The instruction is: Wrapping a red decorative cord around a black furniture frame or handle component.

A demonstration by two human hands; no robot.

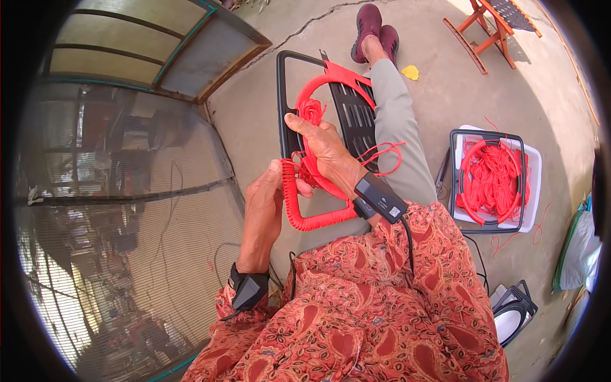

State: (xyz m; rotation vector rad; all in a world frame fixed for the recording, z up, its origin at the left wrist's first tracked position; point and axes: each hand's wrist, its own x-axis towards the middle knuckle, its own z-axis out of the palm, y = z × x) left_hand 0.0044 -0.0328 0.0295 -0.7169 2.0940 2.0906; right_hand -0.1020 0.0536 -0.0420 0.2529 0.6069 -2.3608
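A black tubular frame [281, 83] with rounded corners lies over my lap. Red cord [294, 202] is wound closely around its near left corner and near side. Inside the frame sits a ring [310, 86] covered in red. My left hand [264, 200] pinches the wound cord on the left bar, where the wrapping meets bare black tube. My right hand [328, 149] closes around a bundle of red cord [310, 111], its thumb over the black bar; its fingers are partly hidden. A loose cord loop [385, 153] hangs beside my right wrist. Beyond the ring is a black slotted panel [358, 118].
A white bin [534, 184] of tangled red cord stands at right, with another black frame [453, 149] and red ring across it. Scissors-like handles [442, 175] lie beside it. A wooden folding stool [499, 32] is at far right. A mesh-covered screen [140, 146] borders the left.
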